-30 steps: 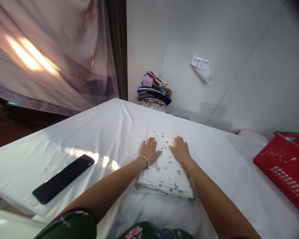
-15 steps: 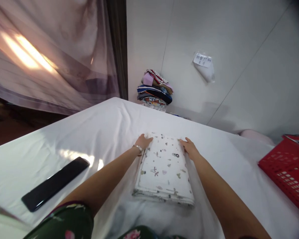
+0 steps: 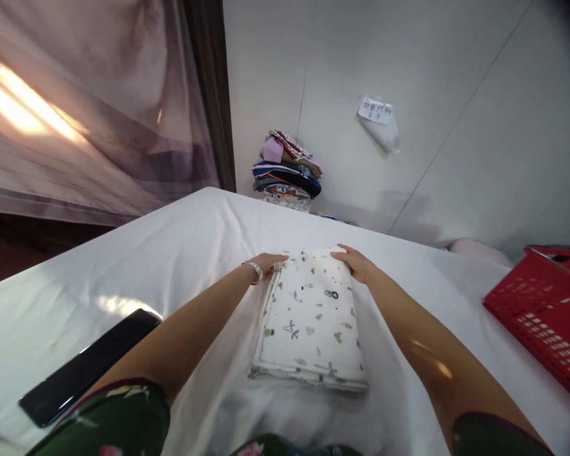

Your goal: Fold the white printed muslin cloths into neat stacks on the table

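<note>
A folded white cloth [image 3: 313,316] with small printed figures lies flat in front of me, its layered edge facing me. My left hand [image 3: 270,262], with a bracelet at the wrist, grips its far left corner, thumb on top and fingers at the side and below. At the far right corner, my right hand [image 3: 354,261] pinches the fabric between thumb and fingers. The undersides of both grips are partly hidden by the cloth.
The cloth lies on a white-covered table [image 3: 185,253]. A black, glossy flat object [image 3: 90,364] is at the left, partly behind my left forearm. To the right stands a red basket [image 3: 546,310]. Folded clothes [image 3: 287,171] are stacked by the wall, and a curtain [image 3: 99,114] hangs at the left.
Both hands have closed more firmly on the far corners, the right hand shifting inward and its thumb now lying over the cloth. The view has turned slightly to the right.
</note>
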`<state>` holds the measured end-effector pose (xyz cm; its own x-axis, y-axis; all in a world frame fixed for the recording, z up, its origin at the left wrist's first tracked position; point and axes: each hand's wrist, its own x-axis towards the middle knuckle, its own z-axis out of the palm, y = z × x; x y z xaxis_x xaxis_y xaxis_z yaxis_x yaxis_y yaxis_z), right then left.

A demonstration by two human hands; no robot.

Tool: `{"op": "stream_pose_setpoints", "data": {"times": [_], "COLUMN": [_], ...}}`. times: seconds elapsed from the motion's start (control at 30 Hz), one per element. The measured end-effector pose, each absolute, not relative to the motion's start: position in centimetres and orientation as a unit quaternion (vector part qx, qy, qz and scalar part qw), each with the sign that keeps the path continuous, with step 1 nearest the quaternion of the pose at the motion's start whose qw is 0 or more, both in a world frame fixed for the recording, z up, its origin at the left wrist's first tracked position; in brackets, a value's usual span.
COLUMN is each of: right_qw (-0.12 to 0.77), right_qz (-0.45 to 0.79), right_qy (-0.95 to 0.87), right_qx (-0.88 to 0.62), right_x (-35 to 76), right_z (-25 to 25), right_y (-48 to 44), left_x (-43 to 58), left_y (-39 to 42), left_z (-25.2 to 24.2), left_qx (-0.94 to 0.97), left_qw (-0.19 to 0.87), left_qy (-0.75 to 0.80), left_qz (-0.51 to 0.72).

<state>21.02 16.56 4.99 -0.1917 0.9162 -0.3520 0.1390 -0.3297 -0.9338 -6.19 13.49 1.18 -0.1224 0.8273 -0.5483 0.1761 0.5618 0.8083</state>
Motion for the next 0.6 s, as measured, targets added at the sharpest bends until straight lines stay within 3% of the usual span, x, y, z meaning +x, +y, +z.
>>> {"op": "stream_pose_setpoints", "data": {"times": [0.23,0.4,0.6], "right_qw": [0.328,0.305,0.295], "right_qz": [0.572,0.544,0.496], "right_qy": [-0.572,-0.612,-0.644], "right_qx": [-0.488,-0.486,-0.502], "right_x": [21.4,22.3,23.4], "right_z": [10.4,13.0,16.0], "right_y": [13.3,11.8,12.0], "left_x": [-5.6,-5.4,-4.9], "left_y": [12.3,11.2,10.6], "left_z": [2.9,5.0,9.3], "left_qx": [0.388,0.433,0.438], "left_qw": [0.622,0.555,0.578], "left_qy": [0.608,0.603,0.499], "left_qz": [0.307,0.375,0.475]}}
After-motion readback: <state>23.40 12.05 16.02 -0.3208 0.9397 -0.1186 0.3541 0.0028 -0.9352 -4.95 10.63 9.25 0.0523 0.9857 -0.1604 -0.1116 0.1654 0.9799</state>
